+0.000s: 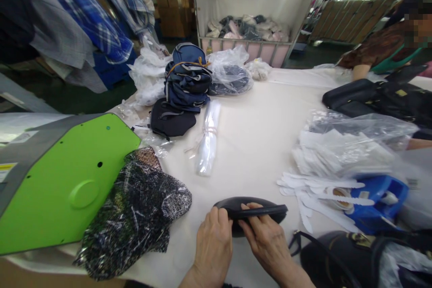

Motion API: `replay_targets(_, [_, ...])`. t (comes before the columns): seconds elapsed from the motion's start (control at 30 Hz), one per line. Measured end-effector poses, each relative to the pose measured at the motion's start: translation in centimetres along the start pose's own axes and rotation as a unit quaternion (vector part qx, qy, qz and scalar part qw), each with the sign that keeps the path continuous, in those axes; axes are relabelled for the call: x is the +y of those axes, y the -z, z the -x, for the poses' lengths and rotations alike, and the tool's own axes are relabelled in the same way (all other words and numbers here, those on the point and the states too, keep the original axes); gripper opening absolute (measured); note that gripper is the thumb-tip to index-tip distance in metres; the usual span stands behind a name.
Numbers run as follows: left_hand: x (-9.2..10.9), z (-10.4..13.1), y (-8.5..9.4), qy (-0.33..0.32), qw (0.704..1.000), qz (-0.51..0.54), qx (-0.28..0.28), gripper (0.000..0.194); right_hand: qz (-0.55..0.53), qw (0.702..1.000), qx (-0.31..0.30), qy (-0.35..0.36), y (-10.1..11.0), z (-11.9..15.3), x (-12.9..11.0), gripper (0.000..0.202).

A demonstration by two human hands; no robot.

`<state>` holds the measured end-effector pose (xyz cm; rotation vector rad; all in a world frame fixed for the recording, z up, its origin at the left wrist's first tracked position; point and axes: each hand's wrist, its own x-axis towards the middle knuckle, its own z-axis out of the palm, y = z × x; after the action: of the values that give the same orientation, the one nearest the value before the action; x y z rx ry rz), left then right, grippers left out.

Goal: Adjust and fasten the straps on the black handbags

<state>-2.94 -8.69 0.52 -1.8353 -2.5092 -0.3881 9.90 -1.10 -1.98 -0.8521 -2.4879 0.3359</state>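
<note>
A small black leather-like bag or pouch (232, 202) lies on the white table close to me, with both hands on it. My left hand (214, 234) grips its near left side, fingers curled over the edge. With my right hand (263, 234) I pinch the flap or upper edge on the right, thumb below and fingers above. The inside of the pouch is hidden. To the right sits a larger black handbag (327, 256) with a strap and a gold-coloured clasp. White plastic strips (313, 193) lie fanned out beyond it.
A green-sided machine (67, 180) and a plastic-wrapped black patterned item (135, 216) stand at left. Farther back are a rolled clear plastic bundle (209, 139), a navy backpack (187, 76) and a blue tape dispenser (378, 202). Another person (388, 49) works at right.
</note>
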Motion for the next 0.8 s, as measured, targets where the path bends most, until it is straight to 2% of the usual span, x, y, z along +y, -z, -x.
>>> replay_targets(0.27, [-0.1,-0.4,0.5,0.019,0.999,-0.016,-0.048,0.011,-0.011,1.000,0.020,-0.012,-0.2,0.1,0.0,0.026])
replay_targets(0.5, [-0.3,-0.1,0.6,-0.036,0.999,-0.023,-0.025,0.013,0.003,1.000,0.015,-0.007,-0.3,0.1,0.1,0.027])
replay_targets(0.57, [-0.1,-0.3,0.9,-0.038,0.998,-0.039,-0.034,0.014,-0.001,1.000,0.005,-0.011,-0.2,0.1,0.0,0.027])
replay_targets(0.67, [0.3,-0.9,1.6,-0.018,0.996,-0.048,-0.072,0.015,0.006,1.000,-0.005,-0.017,-0.2,0.1,0.0,0.027])
replay_targets(0.8, [0.6,-1.3,2.1,0.040,0.982,-0.023,-0.182,0.019,0.016,1.000,0.001,-0.008,0.0,-0.1,-0.1,0.031])
